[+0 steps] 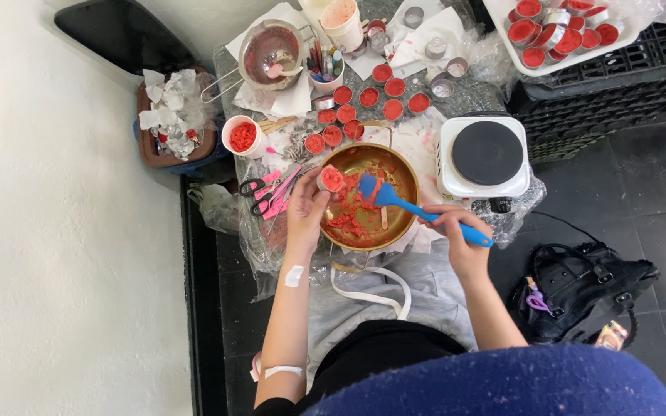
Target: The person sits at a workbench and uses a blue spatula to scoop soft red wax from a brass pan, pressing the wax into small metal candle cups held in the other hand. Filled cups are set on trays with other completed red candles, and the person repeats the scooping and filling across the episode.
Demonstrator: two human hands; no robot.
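- The left hand (307, 206) is gripping a small round metal tin (331, 179) at the left rim of the brass bowl (402, 173), fingers curled around its side; the tin's open top, packed with crumbly red wax, is tilting toward the bowl's middle.
- The right hand (456, 225) is closing in a fist on the handle of a blue spatula (395, 202), smooth and rubbery-looking.
- The spatula's long axis is running from lower right to upper left, its flat blade pointing at the tin and hovering over the bowl.
- The bowl, shiny and round, is holding lumpy red scraps (356, 216) smeared across its bottom.
- Behind the bowl, more round tins (368, 98) filled with red are sitting in rows on the cluttered table.
- A white hot plate (486, 154) with a flat black disc is standing just right of the bowl.
- Pink-handled scissors (260, 189) are lying to the left.
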